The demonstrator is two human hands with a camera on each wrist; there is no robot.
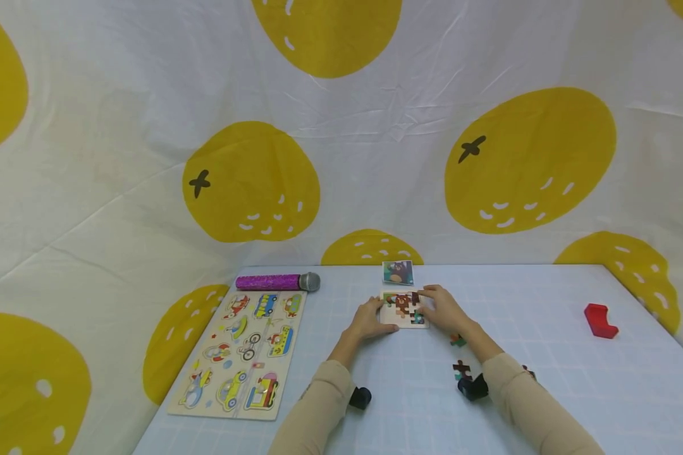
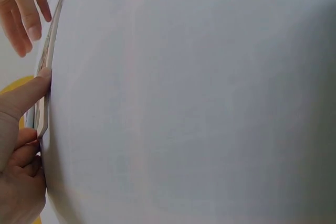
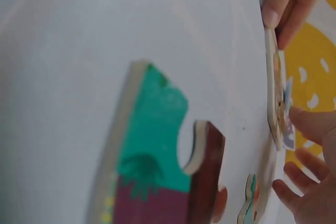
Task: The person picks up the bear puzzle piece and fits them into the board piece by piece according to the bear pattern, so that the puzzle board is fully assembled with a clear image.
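Observation:
A small jigsaw board (image 1: 389, 320) with a pale frame lies on the table, partly filled with pieces that show a brown bear. My left hand (image 1: 367, 319) grips its left side, the thumb (image 2: 37, 88) along the near edge. Over the board's right side is my right hand (image 1: 445, 309), fingers spread and loosely bent; in the right wrist view its thumb (image 3: 310, 123) is at the board, contact unclear. I see nothing held in that hand. Loose jigsaw pieces (image 1: 462, 370) lie by the right forearm, one large and close as a teal, purple and brown piece (image 3: 152, 182).
Behind the board is a bear picture card (image 1: 398, 273). On the left lie a wooden vehicle puzzle (image 1: 245, 363) and a purple microphone (image 1: 270, 282). A red block (image 1: 599, 320) with a curved notch sits far right. A fruit-patterned cloth (image 1: 375, 158) hangs behind the table.

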